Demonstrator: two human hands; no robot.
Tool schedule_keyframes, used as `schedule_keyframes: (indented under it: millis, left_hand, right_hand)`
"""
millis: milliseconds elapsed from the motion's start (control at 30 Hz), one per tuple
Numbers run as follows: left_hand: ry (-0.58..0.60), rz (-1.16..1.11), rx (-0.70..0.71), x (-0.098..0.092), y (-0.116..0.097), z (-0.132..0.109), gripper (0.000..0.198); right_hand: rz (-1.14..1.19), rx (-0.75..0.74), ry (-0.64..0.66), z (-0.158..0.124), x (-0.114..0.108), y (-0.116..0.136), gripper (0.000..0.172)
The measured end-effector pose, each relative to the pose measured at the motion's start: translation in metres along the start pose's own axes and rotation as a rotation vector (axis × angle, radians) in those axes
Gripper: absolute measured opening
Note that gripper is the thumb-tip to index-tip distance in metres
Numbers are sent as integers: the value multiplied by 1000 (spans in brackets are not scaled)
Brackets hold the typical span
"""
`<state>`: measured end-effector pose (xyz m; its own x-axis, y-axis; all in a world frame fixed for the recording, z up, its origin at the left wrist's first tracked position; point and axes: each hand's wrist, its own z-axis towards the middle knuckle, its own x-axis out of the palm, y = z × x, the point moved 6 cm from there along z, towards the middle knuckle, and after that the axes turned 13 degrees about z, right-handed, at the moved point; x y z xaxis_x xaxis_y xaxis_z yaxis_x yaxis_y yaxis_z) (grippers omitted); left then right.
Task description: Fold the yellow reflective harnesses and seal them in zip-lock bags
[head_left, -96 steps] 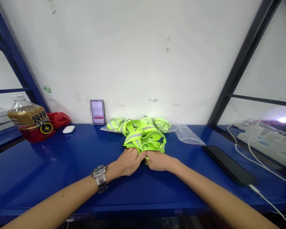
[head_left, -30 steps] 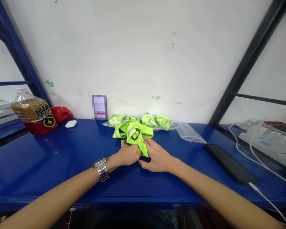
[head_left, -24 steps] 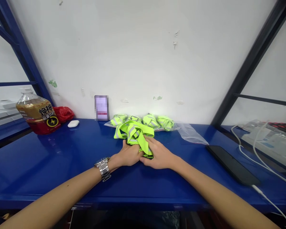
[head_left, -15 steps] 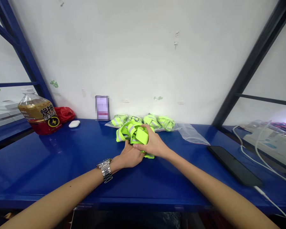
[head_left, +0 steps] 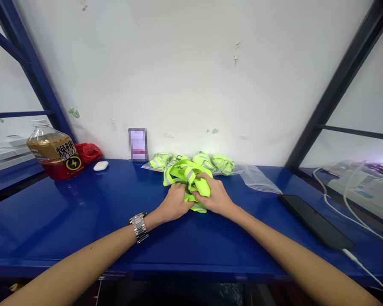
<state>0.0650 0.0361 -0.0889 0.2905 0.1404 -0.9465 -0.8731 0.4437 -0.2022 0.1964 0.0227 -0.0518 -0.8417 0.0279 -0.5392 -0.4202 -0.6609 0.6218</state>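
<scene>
A bundle of neon yellow-green reflective safety straps [head_left: 187,173] with silvery stripes is held over the blue table in the middle. My left hand [head_left: 175,203], with a metal watch at the wrist, grips its near left side, fingers curled in. From the right, my right hand [head_left: 217,197] is closed round a loop of the strap, thumb towards me. A loose end of the strap hangs below, between the hands. Behind it, against the wall, lie several more rolled neon bundles [head_left: 223,164] in clear plastic bags.
At the back left stand a large drink bottle [head_left: 55,151], a red plastic bag [head_left: 88,153] and a white earphone case [head_left: 101,166]. A phone [head_left: 138,144] leans on the wall. An empty clear bag [head_left: 260,180] and a cabled black phone [head_left: 315,221] lie right on the blue table [head_left: 115,187].
My hands have moved apart: the right one has shifted right and lower, pulling the strap with it. The left hand has turned, its fingers now showing curled over the strap.
</scene>
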Motion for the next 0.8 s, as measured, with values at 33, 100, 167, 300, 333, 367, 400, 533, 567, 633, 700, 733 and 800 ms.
schedule_keyframes:
  millis: [33, 100, 167, 300, 333, 367, 400, 533, 567, 633, 700, 733, 800]
  left_hand:
    - [-26, -36, 17, -1, 0, 0, 34]
    - [-74, -89, 81, -3, 0, -1, 46]
    - [-95, -114, 139, -4, -1, -1, 50]
    - [-78, -108, 201, -1, -1, 1, 46]
    - [-63, -103, 213, 0, -1, 2, 43]
    - [-46, -98, 224, 0, -2, 3, 41]
    - [-27, -92, 233, 0, -3, 4, 38]
    - [50, -73, 275, -7, -6, 5, 34]
    - [80, -70, 301, -9, -6, 3, 35]
    - [121, -51, 353, -14, -4, -4, 42]
    - [69, 0, 356, -22, 3, -16, 52]
    - [10, 41, 342, -28, 8, -22, 55]
    - [-128, 143, 328, -39, 15, -35, 54]
  right_hand:
    - [-8, -30, -3, -3, 2, 0, 34]
    - [-47, -79, 12, -8, 7, -1, 32]
    - [-112, -111, 49, -13, 12, -3, 36]
    - [-242, -173, 114, -18, 19, -7, 44]
    - [-263, -178, 122, -18, 20, -8, 45]
    - [-280, -178, 127, -19, 20, -9, 45]
    - [-292, -173, 133, -19, 21, -10, 46]
    - [-341, -128, 172, -22, 22, -11, 48]
    - [-358, -114, 192, -23, 22, -10, 49]
    - [-390, -92, 230, -24, 22, -10, 52]
    - [-421, -82, 247, -24, 22, -10, 53]
    - [-435, -81, 249, -24, 22, -9, 52]
    - [-463, -83, 251, -23, 21, -9, 50]
